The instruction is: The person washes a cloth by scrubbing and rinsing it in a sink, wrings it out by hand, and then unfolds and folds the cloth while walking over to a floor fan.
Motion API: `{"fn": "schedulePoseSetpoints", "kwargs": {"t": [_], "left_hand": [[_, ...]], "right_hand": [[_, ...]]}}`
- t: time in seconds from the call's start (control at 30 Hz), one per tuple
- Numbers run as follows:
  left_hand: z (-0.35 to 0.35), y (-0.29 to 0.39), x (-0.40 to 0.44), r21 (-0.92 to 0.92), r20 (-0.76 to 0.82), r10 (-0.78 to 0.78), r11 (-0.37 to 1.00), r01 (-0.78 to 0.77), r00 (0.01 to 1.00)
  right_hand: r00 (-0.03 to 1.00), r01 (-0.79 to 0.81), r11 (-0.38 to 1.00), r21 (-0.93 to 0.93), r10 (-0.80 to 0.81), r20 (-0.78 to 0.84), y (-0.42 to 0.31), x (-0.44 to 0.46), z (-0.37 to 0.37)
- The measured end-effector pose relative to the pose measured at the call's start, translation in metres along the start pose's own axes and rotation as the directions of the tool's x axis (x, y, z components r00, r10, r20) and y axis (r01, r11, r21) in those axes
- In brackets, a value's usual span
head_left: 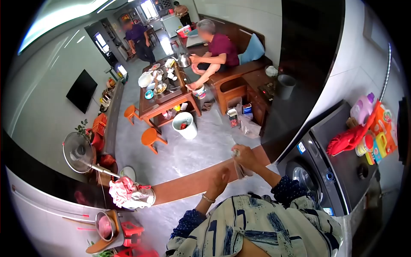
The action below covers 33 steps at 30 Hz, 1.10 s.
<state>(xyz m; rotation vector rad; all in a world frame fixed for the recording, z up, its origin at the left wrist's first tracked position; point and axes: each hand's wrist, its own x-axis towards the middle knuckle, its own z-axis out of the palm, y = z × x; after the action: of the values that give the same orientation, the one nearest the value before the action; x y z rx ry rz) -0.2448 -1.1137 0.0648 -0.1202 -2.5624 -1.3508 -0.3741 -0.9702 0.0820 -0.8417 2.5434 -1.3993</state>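
Observation:
Both of my hands are raised in front of my patterned apron. My left hand (218,181), with a bracelet at its wrist, has its fingers curled inward; whether anything is in them is hidden. To the right of it, my right hand (245,156) is closed around a small pale thing, and a thin greyish cloth or bag (243,170) hangs below it. The two hands are apart. Beneath them lies a brown floor strip (188,182) between grey floor areas.
A washing machine (317,171) stands at the right with bottles and red gloves on top. Ahead are a white bin (185,126), an orange stool (153,139) and a low table (171,100). A seated person pours from a kettle. Left stands a fan (79,152).

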Motion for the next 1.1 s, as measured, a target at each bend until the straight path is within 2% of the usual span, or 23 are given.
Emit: {"fn": "schedulePoseSetpoints", "kwargs": {"t": [0.03, 0.07, 0.1, 0.13, 0.17, 0.2, 0.23, 0.27, 0.33, 0.43, 0.5, 0.57, 0.6, 0.63, 0.67, 0.73, 0.8, 0.87, 0.9, 0.93, 1.0, 1.03, 1.1], "left_hand": [[0.003, -0.01, -0.003, 0.125, 0.175, -0.066, 0.991, 0.044, 0.982], [0.018, -0.037, -0.006, 0.085, 0.267, 0.044, 0.994, -0.069, 0.963], [0.022, -0.033, -0.005, 0.084, 0.276, 0.047, 0.994, -0.073, 0.96], [0.026, -0.024, -0.004, 0.051, 0.341, 0.059, 0.995, -0.081, 0.938], [0.032, -0.018, -0.001, 0.017, 0.402, 0.073, 0.996, -0.087, 0.913], [0.049, -0.023, -0.004, -0.223, 0.198, 0.19, 0.964, -0.145, 0.961], [0.052, -0.034, -0.009, -0.223, 0.204, 0.192, 0.964, -0.145, 0.96], [0.054, -0.044, -0.013, -0.213, 0.238, 0.198, 0.966, -0.148, 0.951], [0.051, -0.063, -0.02, -0.19, 0.303, 0.206, 0.97, -0.153, 0.931], [0.036, -0.084, -0.027, -0.151, 0.392, 0.206, 0.976, -0.158, 0.897], [0.02, -0.068, -0.03, 0.226, 0.756, -0.021, 0.946, -0.231, 0.654], [0.013, -0.05, -0.038, 0.188, 0.531, 0.212, 0.915, -0.358, 0.82], [0.008, -0.035, -0.038, 0.072, 0.504, 0.148, 0.975, -0.212, 0.851], [0.015, -0.047, -0.043, 0.073, 0.505, 0.145, 0.975, -0.21, 0.851], [0.025, -0.068, -0.052, -0.231, 0.442, 0.101, 0.973, 0.005, 0.891], [0.027, -0.073, -0.059, -0.518, 0.394, 0.028, 0.833, 0.197, 0.919], [0.006, -0.04, -0.044, -0.334, 0.286, -0.102, 0.921, 0.199, 0.953], [-0.02, -0.034, -0.038, -0.529, 0.185, -0.308, 0.769, 0.358, 0.933], [-0.034, -0.04, -0.041, -0.694, 0.18, -0.541, 0.522, 0.496, 0.822], [-0.047, -0.047, -0.045, -0.742, 0.175, -0.562, 0.464, 0.483, 0.808], [-0.068, -0.059, -0.054, -0.851, 0.198, -0.561, 0.309, 0.425, 0.804], [-0.068, -0.062, -0.057, -0.851, 0.197, -0.561, 0.31, 0.424, 0.804], [-0.065, -0.064, -0.064, -0.881, 0.243, -0.615, 0.183, 0.436, 0.75]], "right_hand": [[0.99, 0.081, 0.997, -0.021, -0.083, -0.112, -0.011, 0.003, -0.003], [0.979, 0.186, 0.982, 0.019, -0.184, -0.084, -0.029, 0.004, -0.008], [0.96, 0.267, 0.957, 0.115, -0.253, -0.121, -0.046, 0.002, -0.005], [0.968, 0.233, 0.953, 0.193, -0.246, 0.046, -0.062, -0.001, -0.008], [0.918, 0.354, 0.929, 0.105, -0.367, 0.15, -0.076, -0.003, -0.008], [0.858, 0.492, 0.863, 0.114, -0.503, 0.105, -0.076, -0.006, 0.008], [0.776, 0.619, 0.777, 0.116, -0.627, 0.061, -0.074, -0.015, 0.024], [0.779, 0.617, 0.779, 0.115, -0.625, 0.058, -0.074, -0.026, 0.03], [0.787, 0.432, 0.902, -0.001, -0.376, 0.489, -0.073, -0.04, 0.034], [0.797, 0.471, 0.865, 0.173, -0.501, 0.337, -0.053, -0.04, 0.028], [0.794, 0.463, 0.866, 0.19, -0.5, 0.346, -0.05, -0.048, 0.024], [0.792, 0.456, 0.866, 0.202, -0.499, 0.351, -0.052, -0.052, 0.021], [0.772, 0.535, 0.827, 0.176, -0.562, 0.295, -0.053, -0.054, 0.019], [0.744, 0.607, 0.781, 0.147, -0.623, 0.241, -0.054, -0.056, 0.019], [0.745, 0.604, 0.782, 0.153, -0.622, 0.242, -0.051, -0.058, 0.018], [0.862, 0.352, 0.887, 0.297, -0.431, 0.267, -0.05, -0.059, 0.007], [0.883, 0.194, 0.862, 0.468, -0.361, 0.3, -0.068, -0.047, -0.03], [0.943, 0.149, 0.948, 0.281, -0.221, 0.247, -0.021, -0.043, -0.028], [0.986, 0.116, 0.992, -0.05, -0.109, 0.125, 0.033, -0.042, -0.01], [0.986, 0.121, 0.991, -0.051, -0.114, 0.124, 0.035, -0.042, -0.018], [0.997, -0.06, 0.998, -0.025, 0.059, -0.053, 0.033, -0.035, -0.036], [0.997, -0.059, 0.998, -0.025, 0.057, -0.053, 0.032, -0.032, -0.037], [0.966, 0.047, 0.973, -0.226, -0.102, -0.238, 0.022, -0.025, -0.035]]}}
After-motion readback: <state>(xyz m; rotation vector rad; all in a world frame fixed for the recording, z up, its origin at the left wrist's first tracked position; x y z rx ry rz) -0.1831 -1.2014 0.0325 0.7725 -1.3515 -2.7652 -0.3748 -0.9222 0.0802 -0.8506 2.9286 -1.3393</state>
